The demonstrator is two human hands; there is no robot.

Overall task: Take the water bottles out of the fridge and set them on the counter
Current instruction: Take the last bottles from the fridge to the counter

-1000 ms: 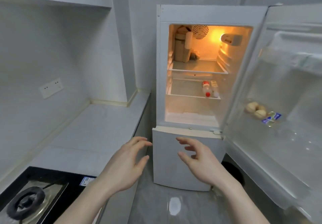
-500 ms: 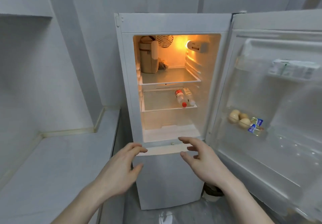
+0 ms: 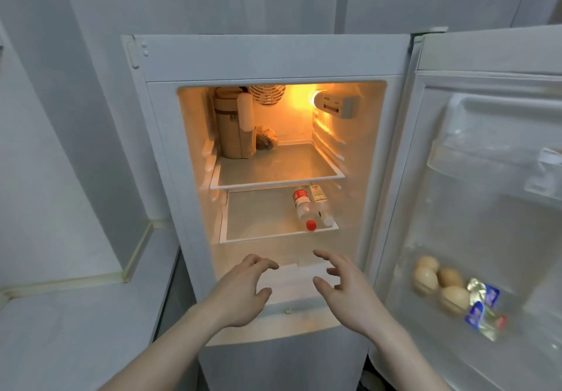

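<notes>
The white fridge [image 3: 273, 59] stands open and lit inside. Two clear water bottles lie side by side on the lower glass shelf [image 3: 261, 223], caps toward me: one with a red cap and red label [image 3: 303, 209], one with a white cap [image 3: 322, 208] to its right. My left hand [image 3: 240, 290] and my right hand [image 3: 349, 293] hover in front of the fridge's bottom compartment, below that shelf, fingers spread and holding nothing. The grey counter [image 3: 76, 330] lies to the left of the fridge.
The fridge door [image 3: 486, 177] swings open on the right; its lower rack holds several eggs [image 3: 438, 284] and blue-labelled packets [image 3: 483, 308]. A tan container [image 3: 234, 126] and a small bag stand on the upper shelf. A wall corner juts out left of the fridge.
The view has come closer to the fridge and turned toward it. Both hands have risen and reached forward to the fridge's lower opening. The bottles have not moved.
</notes>
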